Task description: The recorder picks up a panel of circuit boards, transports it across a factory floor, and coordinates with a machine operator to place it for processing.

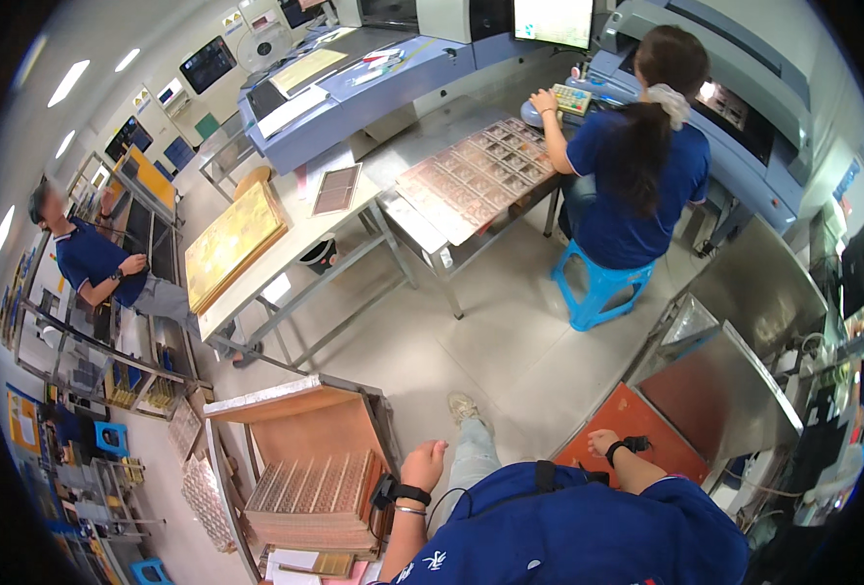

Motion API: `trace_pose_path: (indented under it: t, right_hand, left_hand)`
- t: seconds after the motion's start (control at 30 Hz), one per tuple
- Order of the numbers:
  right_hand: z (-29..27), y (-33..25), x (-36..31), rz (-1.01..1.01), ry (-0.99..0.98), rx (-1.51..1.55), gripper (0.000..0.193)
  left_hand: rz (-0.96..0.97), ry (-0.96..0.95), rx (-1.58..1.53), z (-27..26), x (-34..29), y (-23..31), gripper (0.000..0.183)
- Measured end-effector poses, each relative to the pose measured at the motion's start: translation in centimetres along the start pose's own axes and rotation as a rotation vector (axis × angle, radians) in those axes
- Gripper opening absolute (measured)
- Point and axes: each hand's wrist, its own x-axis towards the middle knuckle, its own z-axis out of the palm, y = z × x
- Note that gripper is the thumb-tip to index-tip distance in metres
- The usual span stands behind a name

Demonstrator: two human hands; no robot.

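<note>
One red panel (pixel 638 419), three blue stools (pixel 597 285)

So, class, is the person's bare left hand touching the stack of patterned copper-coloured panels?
Apart: the head view shows a gap between the left hand and the panel stack.

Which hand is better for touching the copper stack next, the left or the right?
Probably the left hand: it's nearer the stack, and I see nothing in it. The right hand is farther away, by the orange board.
</note>
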Motion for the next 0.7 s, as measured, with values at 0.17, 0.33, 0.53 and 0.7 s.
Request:
trace_pose_path:
  t: [0.17,0.33,0.53,0.7]
  right_hand:
    - [4.0,-7.6,6.4,-0.083,-0.054,-0.061,0.023]
    - [9.1,-20.6,8.6,-0.135,-0.132,0.023,0.025]
    - [13.4,-31.6,9.6,-0.266,-0.157,0.079,0.028]
    - [14.1,-36.7,12.5,-0.221,-0.121,0.105,0.028]
  left_hand:
    - [-0.068,-0.042,0.053,-3.3,8.8,-3.2,0.031]
    - [0.073,-0.011,0.139,-8.0,19.1,-2.6,0.03]
    - [0.223,-0.021,0.066,-11.2,28.9,-0.4,0.024]
    - [0.18,-0.095,0.024,-10.6,33.8,-1.2,0.024]
